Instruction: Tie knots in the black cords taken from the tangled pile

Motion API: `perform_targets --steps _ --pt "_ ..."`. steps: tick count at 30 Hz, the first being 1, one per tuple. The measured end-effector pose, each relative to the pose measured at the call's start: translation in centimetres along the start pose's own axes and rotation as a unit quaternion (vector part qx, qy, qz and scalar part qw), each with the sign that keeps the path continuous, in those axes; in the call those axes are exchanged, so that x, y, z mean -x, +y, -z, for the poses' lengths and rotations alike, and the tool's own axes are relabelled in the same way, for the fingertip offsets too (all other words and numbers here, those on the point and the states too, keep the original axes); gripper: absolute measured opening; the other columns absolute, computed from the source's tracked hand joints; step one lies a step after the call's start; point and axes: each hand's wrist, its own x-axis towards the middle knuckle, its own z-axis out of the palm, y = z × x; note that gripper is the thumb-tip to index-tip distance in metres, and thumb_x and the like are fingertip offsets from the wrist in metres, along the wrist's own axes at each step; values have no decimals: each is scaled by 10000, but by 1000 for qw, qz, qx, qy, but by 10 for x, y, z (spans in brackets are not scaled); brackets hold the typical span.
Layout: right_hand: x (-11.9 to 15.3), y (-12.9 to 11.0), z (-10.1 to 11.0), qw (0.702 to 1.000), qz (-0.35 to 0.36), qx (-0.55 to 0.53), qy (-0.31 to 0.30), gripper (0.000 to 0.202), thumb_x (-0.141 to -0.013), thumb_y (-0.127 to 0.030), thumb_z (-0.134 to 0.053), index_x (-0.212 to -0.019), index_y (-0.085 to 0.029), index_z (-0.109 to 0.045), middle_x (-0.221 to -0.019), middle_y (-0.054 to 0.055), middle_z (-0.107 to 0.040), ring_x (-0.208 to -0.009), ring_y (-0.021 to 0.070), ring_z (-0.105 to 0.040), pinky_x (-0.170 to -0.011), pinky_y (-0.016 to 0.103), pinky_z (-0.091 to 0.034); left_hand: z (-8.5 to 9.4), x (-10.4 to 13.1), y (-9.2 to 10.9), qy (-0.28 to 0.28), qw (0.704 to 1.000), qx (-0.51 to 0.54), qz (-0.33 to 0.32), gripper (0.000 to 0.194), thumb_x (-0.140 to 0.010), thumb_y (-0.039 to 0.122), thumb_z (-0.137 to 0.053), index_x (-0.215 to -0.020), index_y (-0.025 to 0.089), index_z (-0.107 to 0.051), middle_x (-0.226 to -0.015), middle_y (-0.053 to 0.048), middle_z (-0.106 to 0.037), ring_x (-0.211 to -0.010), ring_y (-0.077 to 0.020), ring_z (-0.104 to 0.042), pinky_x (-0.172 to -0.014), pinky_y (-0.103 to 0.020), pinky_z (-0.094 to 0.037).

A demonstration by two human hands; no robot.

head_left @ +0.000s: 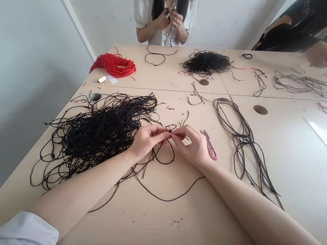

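Between my two hands, over the middle of the table, is a thin black cord (pixel 173 156) that hangs in a loop below my fingers. My left hand (pixel 149 138) pinches it with thumb and forefinger. Right against those fingertips, my right hand (pixel 192 145) pinches the same cord, and a short end sticks out by its fingers. The exact spot where the fingers meet is partly hidden. A big tangled pile of black cords (pixel 98 129) lies beside my left hand. Just right of my right hand lie small pink-handled snips (pixel 210 146).
A bundle of black cord (pixel 246 142) lies to the right. Farther back are a red cord bundle (pixel 115 65) and another black pile (pixel 208 63). The table (pixel 149 222) has round holes. Across it, one person (pixel 165 21) holds scissors and cords; another person (pixel 322 53) sits at right.
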Motion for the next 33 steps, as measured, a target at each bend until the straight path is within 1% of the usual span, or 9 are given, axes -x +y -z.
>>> perform_targets --steps 4,9,15,17,25,29,33 --pt "0 1 1 1000 -7 3 -25 130 -896 -187 -520 -905 -228 -643 -843 27 -671 -743 153 -612 -683 299 -499 0 1 2 -21 999 12 32 271 -712 349 -789 -879 147 -719 -822 -72 -740 -676 -168 -686 -659 -292 -558" --pt "0 4 0 999 9 6 -35 135 -900 -177 -521 -914 -231 -643 -866 28 -661 -771 155 -613 -703 300 -504 0 1 5 -18 999 -12 34 254 -760 386 -745 -851 149 -731 -790 -71 -739 -693 -180 -697 -636 -281 -559" --pt "-1 12 -2 997 72 33 -1 82 -905 -212 -584 -907 -242 -660 -914 43 -656 -870 182 -619 -773 345 -517 0 0 4 -2 999 -38 11 239 -781 400 -720 -772 162 -743 -702 -39 -696 -690 -160 -651 -656 -273 -526" --pt "-2 13 -2 996 81 47 2 67 -899 -228 -604 -905 -247 -668 -930 48 -659 -885 190 -618 -785 360 -516 0 -1 3 3 999 -47 5 240 -778 405 -721 -755 167 -745 -679 -31 -680 -676 -153 -631 -648 -269 -510" --pt "0 13 -3 997 67 32 -13 50 -893 -250 -614 -884 -239 -661 -944 52 -665 -870 191 -634 -780 364 -515 1 -1 2 7 999 -50 -2 245 -752 406 -744 -703 165 -739 -675 -22 -661 -647 -136 -572 -613 -263 -460" --pt "1 11 -2 998 55 9 -15 57 -908 -237 -586 -924 -237 -640 -934 42 -646 -788 159 -616 -733 330 -520 0 -1 2 1 998 -55 -6 255 -767 411 -732 -708 163 -739 -676 -26 -664 -643 -134 -575 -620 -261 -461" --pt "1 6 -1 999 46 -7 -19 62 -917 -248 -570 -902 -235 -628 -922 37 -638 -781 151 -600 -691 302 -512 1 -2 1 -13 998 -65 -9 267 -779 420 -721 -727 159 -735 -684 -33 -673 -651 -135 -595 -630 -255 -474"
